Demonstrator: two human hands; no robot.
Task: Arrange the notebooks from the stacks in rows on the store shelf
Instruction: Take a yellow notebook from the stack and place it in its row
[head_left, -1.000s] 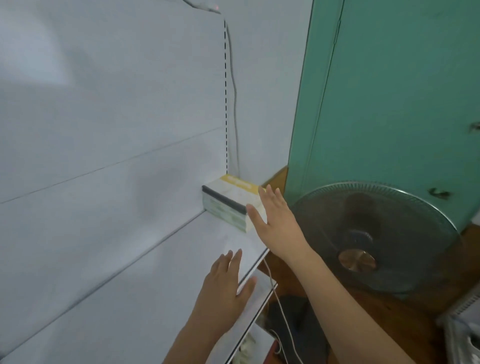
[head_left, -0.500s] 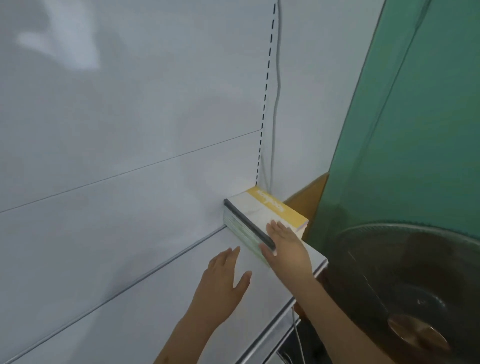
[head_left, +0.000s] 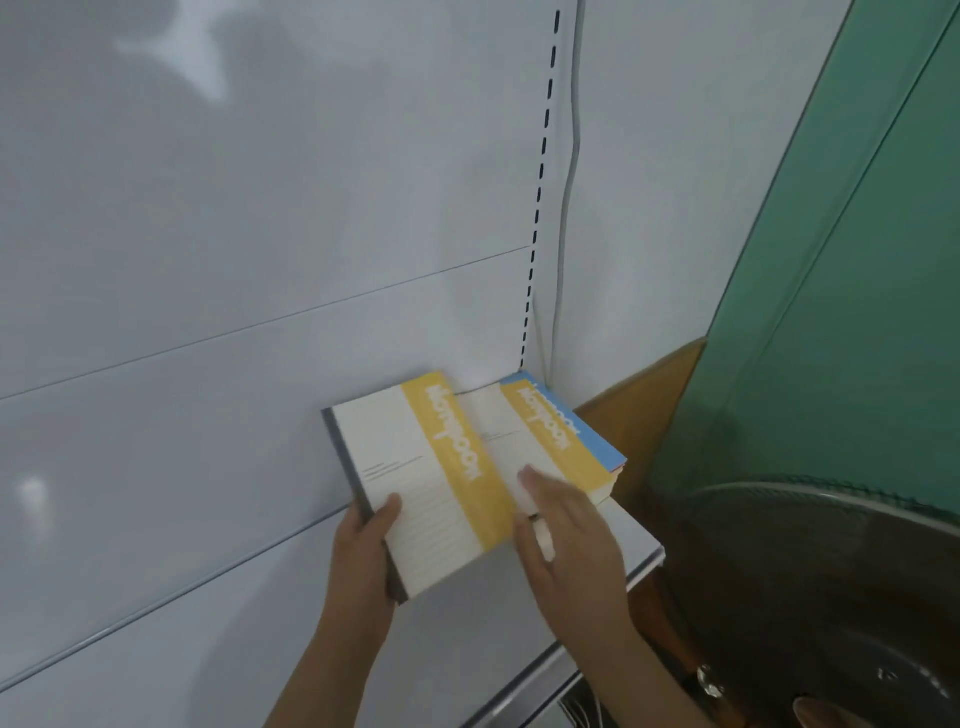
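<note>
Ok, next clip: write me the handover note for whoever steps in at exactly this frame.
Left hand: grips the near-left corner of a yellow-banded notebook, thumb on its cover, left of the stack.
Right hand: fingers straight, lying across the near end of the stack, holding nothing.
The stack sits at the right end of the white shelf, yellow cover on top, blue cover beneath.
Done: one notebook separated from the stack.
Left: set it down beside the stack, then continue the row leftward with the remaining notebooks.
</note>
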